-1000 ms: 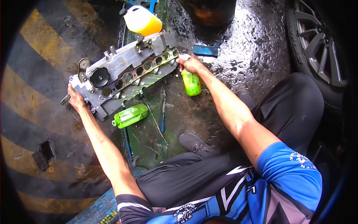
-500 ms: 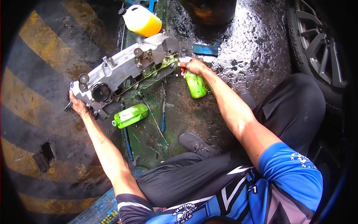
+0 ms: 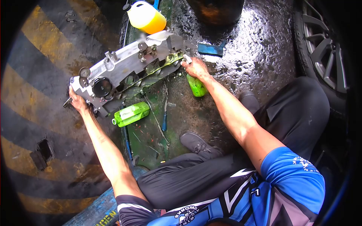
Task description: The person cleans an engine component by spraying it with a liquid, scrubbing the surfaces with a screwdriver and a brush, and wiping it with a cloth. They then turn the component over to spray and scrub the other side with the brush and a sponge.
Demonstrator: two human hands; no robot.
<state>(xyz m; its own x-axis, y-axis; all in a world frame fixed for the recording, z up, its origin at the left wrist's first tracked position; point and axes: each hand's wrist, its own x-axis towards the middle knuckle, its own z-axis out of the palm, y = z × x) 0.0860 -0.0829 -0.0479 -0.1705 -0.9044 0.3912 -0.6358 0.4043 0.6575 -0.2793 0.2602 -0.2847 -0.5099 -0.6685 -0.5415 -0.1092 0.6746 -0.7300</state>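
Observation:
A long aluminium cylinder head (image 3: 128, 62) with ports and round fittings is held on edge, slanting across the upper left. At its lower left end my left hand (image 3: 79, 102) is closed around the edge. My right hand (image 3: 197, 68) grips a green spray bottle (image 3: 197, 86) by its neck, fingers wrapped over the trigger. The bottle's white nozzle (image 3: 187, 58) points left at the right end of the cylinder head, very close to it. Below the casting, a second green bottle (image 3: 131, 114) lies on its side without a cap.
A jug of yellow-orange liquid (image 3: 147, 19) stands behind the cylinder head. Blue-handled tools (image 3: 164, 122) lie on the dirty, wet floor near my shoe (image 3: 196, 143). A blue piece (image 3: 211, 49) lies beyond my right hand. A wheel (image 3: 324, 49) stands at the right.
The spray bottle has tilted a little and its nozzle now angles differently; the red trigger, visible before, is hidden by my fingers. The whole view has shifted slightly. My left hand keeps its grip.

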